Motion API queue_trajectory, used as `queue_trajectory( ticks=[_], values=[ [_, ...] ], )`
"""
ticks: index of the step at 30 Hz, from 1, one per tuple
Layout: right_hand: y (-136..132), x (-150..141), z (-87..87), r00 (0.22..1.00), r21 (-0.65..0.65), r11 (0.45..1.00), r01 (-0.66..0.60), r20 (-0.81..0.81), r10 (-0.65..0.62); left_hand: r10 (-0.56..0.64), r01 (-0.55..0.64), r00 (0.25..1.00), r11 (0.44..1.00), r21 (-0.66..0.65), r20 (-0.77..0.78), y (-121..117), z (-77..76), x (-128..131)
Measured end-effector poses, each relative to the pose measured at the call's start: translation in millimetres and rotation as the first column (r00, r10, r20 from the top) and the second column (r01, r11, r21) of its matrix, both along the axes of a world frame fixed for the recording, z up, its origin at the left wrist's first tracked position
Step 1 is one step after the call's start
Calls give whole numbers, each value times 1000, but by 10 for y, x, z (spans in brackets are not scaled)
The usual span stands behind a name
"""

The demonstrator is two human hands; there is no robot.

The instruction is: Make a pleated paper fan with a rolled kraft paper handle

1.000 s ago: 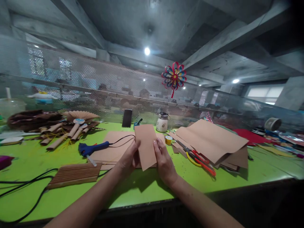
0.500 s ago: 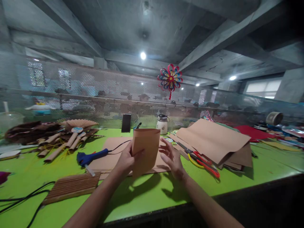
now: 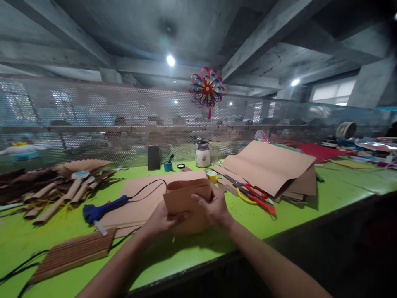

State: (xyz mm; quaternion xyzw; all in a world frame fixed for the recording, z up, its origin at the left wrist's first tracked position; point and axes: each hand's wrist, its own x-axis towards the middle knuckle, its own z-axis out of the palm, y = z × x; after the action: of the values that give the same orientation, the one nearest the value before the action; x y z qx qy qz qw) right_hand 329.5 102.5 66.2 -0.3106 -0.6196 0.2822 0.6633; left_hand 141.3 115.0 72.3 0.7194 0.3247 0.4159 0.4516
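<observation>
The right hand point(image 3: 218, 207), free a moment ago, is now pinching the doubled-over brown rectangular paper sheet point(image 3: 183, 203) that the left hand point(image 3: 163, 220) is also gripping, at three o'clock from the blue pistol-shaped plastic glue gun point(image 3: 104, 210), so two-handed folding is apparently progressing.

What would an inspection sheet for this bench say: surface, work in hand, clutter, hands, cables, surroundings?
Surface: green tabletop, small dark specks near the scissors.
Work in hand: brown paper, curled over into a loop, held above the table.
Clutter: blue glue gun, corrugated piece and paper tubes on the left; scissors and large paper sheets on the right.
Hands: left hand and right hand both grip the paper.
Cables: black cord at the glue gun; more black cables lower left.
Surroundings: perforated screen behind, flower ornament, lit ceiling lamps.
</observation>
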Motion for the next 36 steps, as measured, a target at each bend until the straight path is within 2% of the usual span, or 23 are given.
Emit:
queue_trajectory(
  ticks=[3,8,14,18,22,27,32,36],
  values=[
    [-14,-20,-9,1000,23,1000,4,-29,-3,31,-31,999,999,11,-17,-23,29,13],
    [-25,-47,-59,999,-19,1000,-14,-37,13,183,-184,983,978,100,18,-80,112,25],
    [2,-50,-81,999,-60,997,48,-13,-49,306,-293,952,919,262,-10,-76,33,22],
    [23,-44,-73,1000,-63,998,20,12,-19,248,-227,968,924,307,-29,-28,-40,24],
    [8,-60,-72,999,-75,996,46,-3,-46,186,-147,977,944,297,-108,-19,-61,30],
    [0,-71,-83,996,-70,995,74,-42,-77,221,-177,971,921,348,-90,-40,-48,48],
    [11,-62,-87,998,-80,995,52,-38,-55,143,-118,983,972,201,-112,-43,-47,30],
    [1,-63,-76,999,-53,998,41,-32,-43,94,-85,992,991,105,-87,-26,-77,12]
  ],
)
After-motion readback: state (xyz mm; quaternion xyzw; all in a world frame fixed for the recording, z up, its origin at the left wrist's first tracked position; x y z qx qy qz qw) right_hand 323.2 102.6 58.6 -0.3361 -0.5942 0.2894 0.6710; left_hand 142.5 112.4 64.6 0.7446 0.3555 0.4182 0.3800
